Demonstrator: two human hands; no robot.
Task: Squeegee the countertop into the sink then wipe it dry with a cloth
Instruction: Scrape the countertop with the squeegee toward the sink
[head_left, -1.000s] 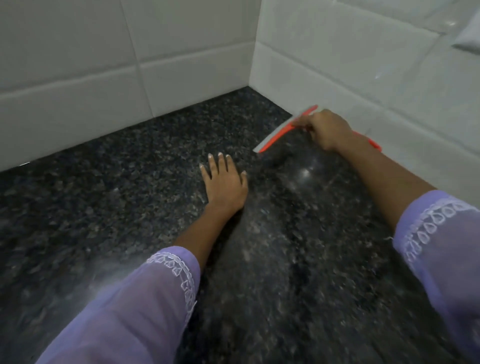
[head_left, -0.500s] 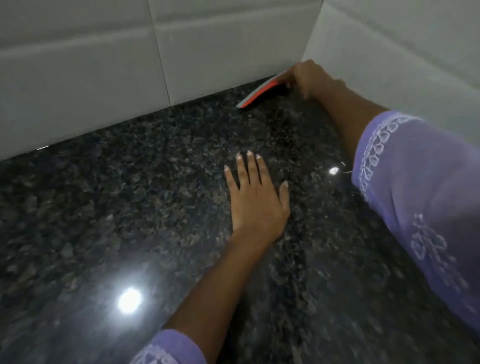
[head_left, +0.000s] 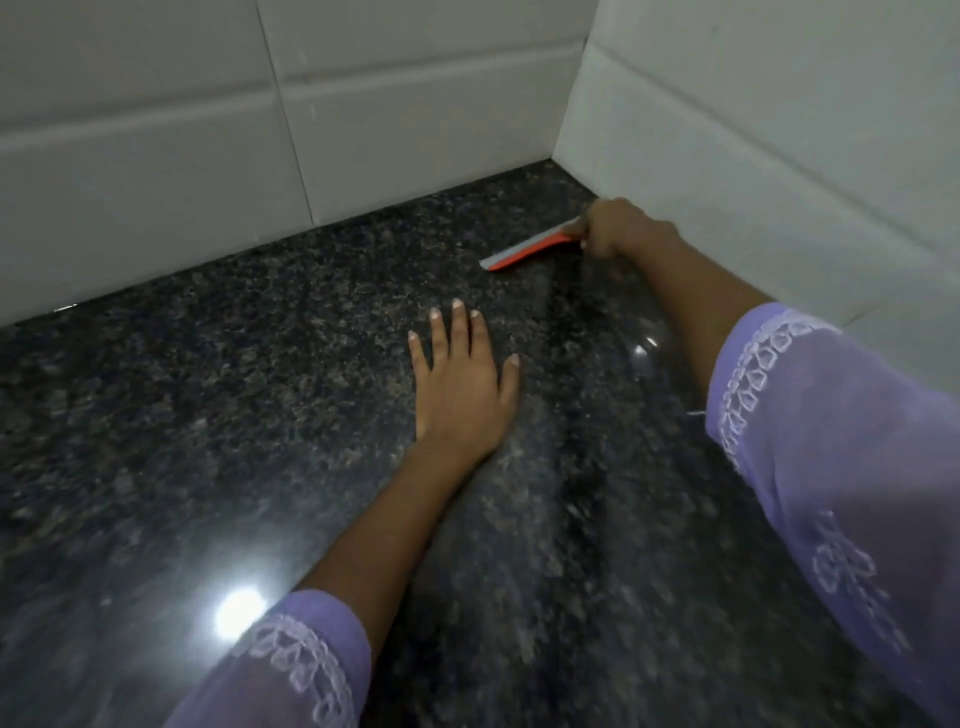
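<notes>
The dark speckled granite countertop (head_left: 208, 415) fills the view. My right hand (head_left: 623, 231) grips an orange and grey squeegee (head_left: 524, 253) near the back right corner, its blade down on the stone and pointing left. The handle is hidden inside my fist. My left hand (head_left: 460, 387) lies flat on the countertop in the middle, fingers spread and straight. No sink or cloth is in view.
White tiled walls (head_left: 363, 119) meet at the back right corner (head_left: 576, 104) and close off the counter at the back and right. A bright light glare (head_left: 239, 618) reflects off the stone at the front left.
My right hand has drawn the squeegee back from the wall corner toward me and to the right. My left hand stays flat on the stone.
</notes>
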